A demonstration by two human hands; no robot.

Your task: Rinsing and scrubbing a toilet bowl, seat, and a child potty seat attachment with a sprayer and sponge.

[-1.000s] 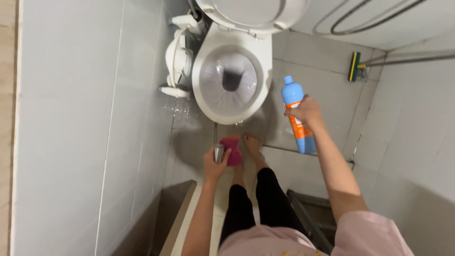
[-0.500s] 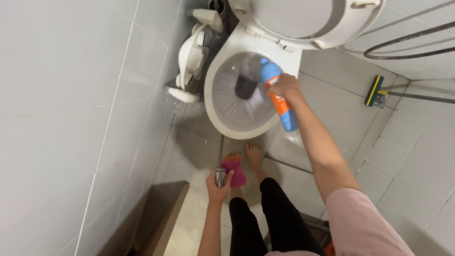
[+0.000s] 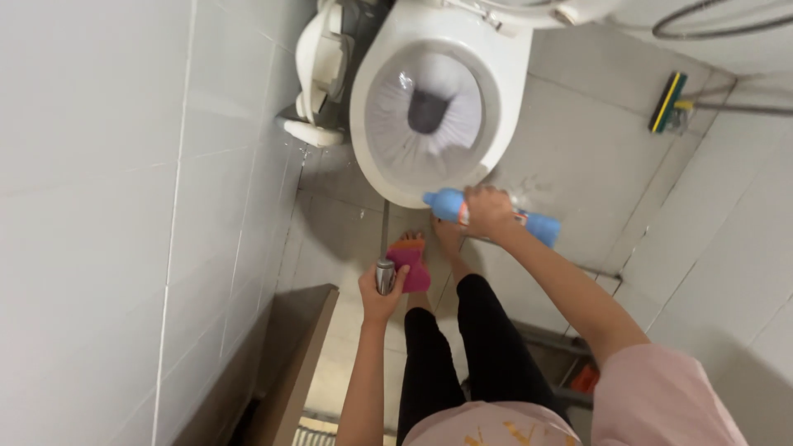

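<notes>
While the right hand (image 3: 489,211) grips the blue bottle (image 3: 537,225) on its side just off the front rim of the toilet bowl (image 3: 388,177), the nozzle wants tipping up over the rim, then a steady squeeze along the inner wall. The left hand (image 3: 382,293) is closed on a pink cloth (image 3: 411,266) and a small metal piece (image 3: 385,275), low and apart.

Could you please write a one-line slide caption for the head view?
Right hand holds a blue bottle near the toilet bowl; left hand grips a pink cloth.
</notes>
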